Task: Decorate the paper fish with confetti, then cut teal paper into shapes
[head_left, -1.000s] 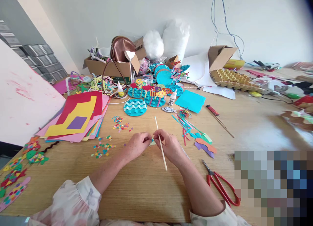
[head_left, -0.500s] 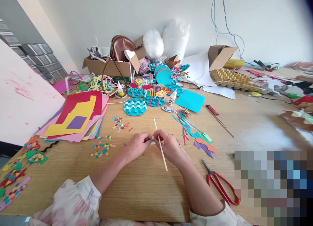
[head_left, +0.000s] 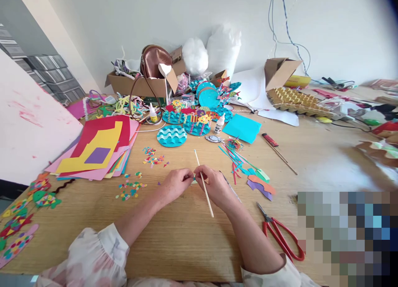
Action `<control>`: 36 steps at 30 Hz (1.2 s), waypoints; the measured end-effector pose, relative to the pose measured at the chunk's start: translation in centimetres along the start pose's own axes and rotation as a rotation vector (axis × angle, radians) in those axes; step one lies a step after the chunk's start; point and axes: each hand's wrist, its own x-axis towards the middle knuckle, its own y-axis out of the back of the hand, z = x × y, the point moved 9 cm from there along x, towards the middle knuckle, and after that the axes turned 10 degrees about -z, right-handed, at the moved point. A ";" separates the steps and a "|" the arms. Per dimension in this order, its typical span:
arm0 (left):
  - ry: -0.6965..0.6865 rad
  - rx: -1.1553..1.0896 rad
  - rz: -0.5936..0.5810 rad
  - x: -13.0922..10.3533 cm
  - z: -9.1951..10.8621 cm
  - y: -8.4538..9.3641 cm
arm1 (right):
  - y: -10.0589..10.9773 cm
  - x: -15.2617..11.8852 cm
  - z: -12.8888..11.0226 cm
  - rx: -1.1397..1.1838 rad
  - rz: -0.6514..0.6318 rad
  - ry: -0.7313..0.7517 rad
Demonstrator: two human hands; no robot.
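One slim cream stick (head_left: 204, 183), gripped in the right hand (head_left: 214, 185), slants toward the wooden worktop's (head_left: 177, 241) near edge, left hand (head_left: 176, 184) pinched closed alongside.

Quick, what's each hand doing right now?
Left hand: pinched closed beside a small pale scrap; can't tell if it's holding that.
Right hand: closed, holding a white stick.

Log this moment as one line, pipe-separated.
left hand: fingers curled, contents unclear | right hand: holding thin pale straight stick | lying nearby: red-handled metal-bladed scissors
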 end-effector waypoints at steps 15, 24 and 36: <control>-0.091 0.331 0.107 -2.9 -0.4 2.0 | -0.2 0.1 2.4 -0.105 -0.027 -0.029; -0.253 0.487 0.129 -3.4 -1.0 0.1 | -1.3 0.4 2.6 -0.252 -0.102 -0.083; -0.288 0.563 0.145 -3.4 -1.2 -0.5 | -1.8 0.7 2.7 -0.279 -0.135 -0.140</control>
